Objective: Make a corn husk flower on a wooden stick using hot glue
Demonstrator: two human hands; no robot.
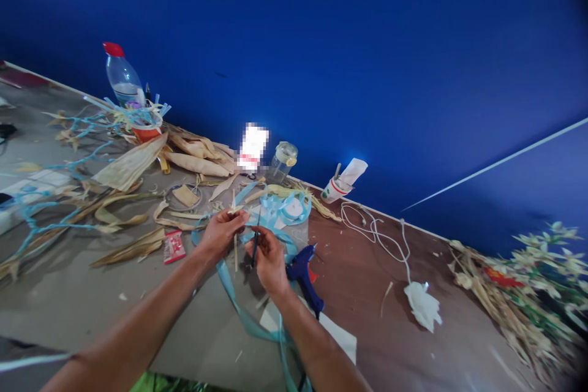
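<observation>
My left hand [223, 231] is closed, fingers pinching a thin pale stick [236, 254] that stands roughly upright with a small piece of pale husk at its upper part. Just to the right, my right hand [269, 257] is wrapped around dark scissors [256, 236], their narrow blades pointing up beside the left fingertips. Light blue ribbon [229, 288] runs below and behind both hands and drops past the right forearm. By the right wrist lies a blue glue gun [303, 275]. A roll of blue ribbon [294, 211] sits behind the hands.
Dried corn husks [133, 248] cover the table's left, beside a red candy wrapper [174, 247]. Farther back stand a red-capped bottle [123, 76], a glass jar [283, 159] and a paper cup [334, 188]. A white cable [374, 229] and husk flowers [546, 275] lie right.
</observation>
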